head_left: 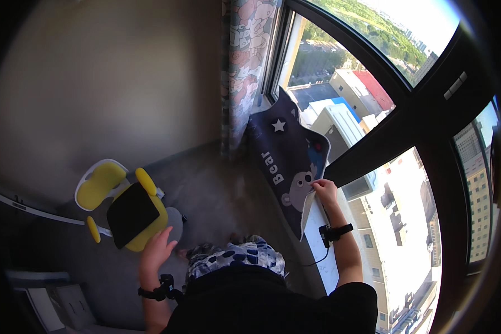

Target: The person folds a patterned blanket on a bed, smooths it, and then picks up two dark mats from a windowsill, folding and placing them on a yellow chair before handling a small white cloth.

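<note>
A dark mat (288, 161) with a cartoon bear and a white star hangs over the windowsill, its upper part bent up against the window. My right hand (325, 192) pinches the mat's edge beside the bear's head, and the pale underside shows just below the fingers. Out to the left, my left hand (159, 248) holds nothing, with its fingers stretched and the thumb apart. Near it stands a yellow and white swivel chair (101, 185) with a black pad (132, 214) lying on its seat.
The white windowsill (322, 245) runs along my right side below the dark-framed window (367, 146). A patterned curtain (249, 61) hangs at the window's far end. Low at the left is a grey cabinet (72, 305). A thin cable (319, 261) trails from my right wrist strap.
</note>
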Tool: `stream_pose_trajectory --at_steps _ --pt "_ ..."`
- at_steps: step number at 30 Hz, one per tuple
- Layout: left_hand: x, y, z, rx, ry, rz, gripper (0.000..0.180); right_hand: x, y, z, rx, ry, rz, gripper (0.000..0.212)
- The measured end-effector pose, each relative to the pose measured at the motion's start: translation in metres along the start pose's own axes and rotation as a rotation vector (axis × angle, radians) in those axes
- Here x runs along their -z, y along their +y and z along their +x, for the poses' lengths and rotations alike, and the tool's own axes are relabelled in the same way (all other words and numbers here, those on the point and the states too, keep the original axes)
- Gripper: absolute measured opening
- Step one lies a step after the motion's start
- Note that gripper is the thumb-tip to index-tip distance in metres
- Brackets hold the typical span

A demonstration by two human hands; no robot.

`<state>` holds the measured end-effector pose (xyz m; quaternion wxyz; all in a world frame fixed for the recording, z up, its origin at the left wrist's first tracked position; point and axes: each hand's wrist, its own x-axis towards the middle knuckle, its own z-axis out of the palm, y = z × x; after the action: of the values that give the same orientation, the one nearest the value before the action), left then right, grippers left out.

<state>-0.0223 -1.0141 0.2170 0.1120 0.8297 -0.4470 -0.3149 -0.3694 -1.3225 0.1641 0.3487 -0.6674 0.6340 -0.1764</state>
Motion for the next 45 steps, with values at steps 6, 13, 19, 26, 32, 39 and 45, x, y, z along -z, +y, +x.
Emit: stream_pose_trajectory --at_steps 6,13,19,26,32,39,45 --pt "0.024 0.088 0.045 -0.669 0.185 -0.017 0.045 -0.028 -0.114 -0.012 0.183 -0.121 0.823 0.014" --pt "0.04 0.165 0.071 -0.801 0.583 -0.173 0.036 -0.065 -0.203 -0.067 0.392 -0.373 1.041 0.017" --pt "0.062 0.152 0.067 -0.718 0.725 -0.238 0.016 -0.058 -0.207 -0.066 0.51 -0.504 0.787 0.019" --pt "0.201 0.223 0.045 -0.607 0.784 -0.249 0.016 -0.025 -0.165 0.025 -0.155 -0.371 0.528 0.03" --pt "0.413 0.299 0.046 -0.652 0.97 -0.175 0.013 0.033 -0.214 0.065 -0.784 -0.367 0.856 0.013" --pt "0.437 0.294 0.047 -0.603 1.008 -0.216 0.005 0.011 -0.185 0.05 -1.147 -0.717 0.655 0.012" --pt "0.463 0.275 0.007 -0.612 1.083 -0.382 0.007 0.01 -0.146 0.046 -1.053 -0.845 0.249 0.009"
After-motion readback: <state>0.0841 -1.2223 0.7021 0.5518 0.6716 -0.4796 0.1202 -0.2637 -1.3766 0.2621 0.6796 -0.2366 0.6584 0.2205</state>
